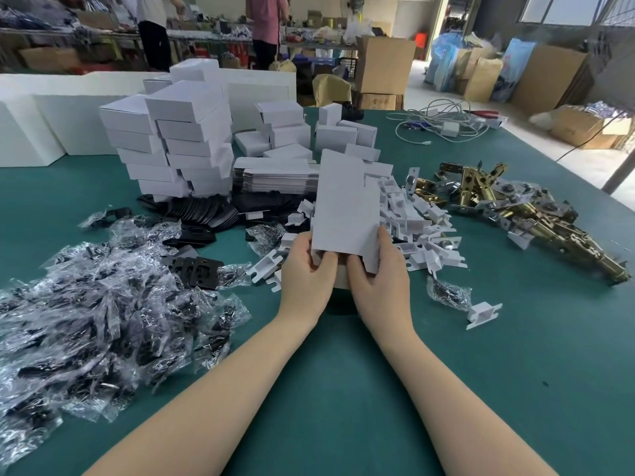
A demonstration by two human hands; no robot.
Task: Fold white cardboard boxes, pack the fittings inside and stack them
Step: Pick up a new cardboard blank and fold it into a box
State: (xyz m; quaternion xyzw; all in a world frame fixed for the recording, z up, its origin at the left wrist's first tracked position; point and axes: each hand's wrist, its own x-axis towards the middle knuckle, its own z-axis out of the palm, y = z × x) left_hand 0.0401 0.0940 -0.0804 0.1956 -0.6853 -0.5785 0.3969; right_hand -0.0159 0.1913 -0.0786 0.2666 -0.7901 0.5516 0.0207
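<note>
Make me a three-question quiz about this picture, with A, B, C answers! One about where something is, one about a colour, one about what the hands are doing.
1. Where is the pile of brass latches?
A. right of the hands
B. left of the hands
C. on the floor

2. What colour is the table?
A. red
B. green
C. yellow

3. What are the left hand and right hand doing?
A. resting flat on the table
B. holding scissors
C. both gripping a white cardboard box blank

Answers: 1 A, the latches lie to the right. 2 B, the cover is teal green. 3 C, fingers of both hands pinch its lower edge.
</note>
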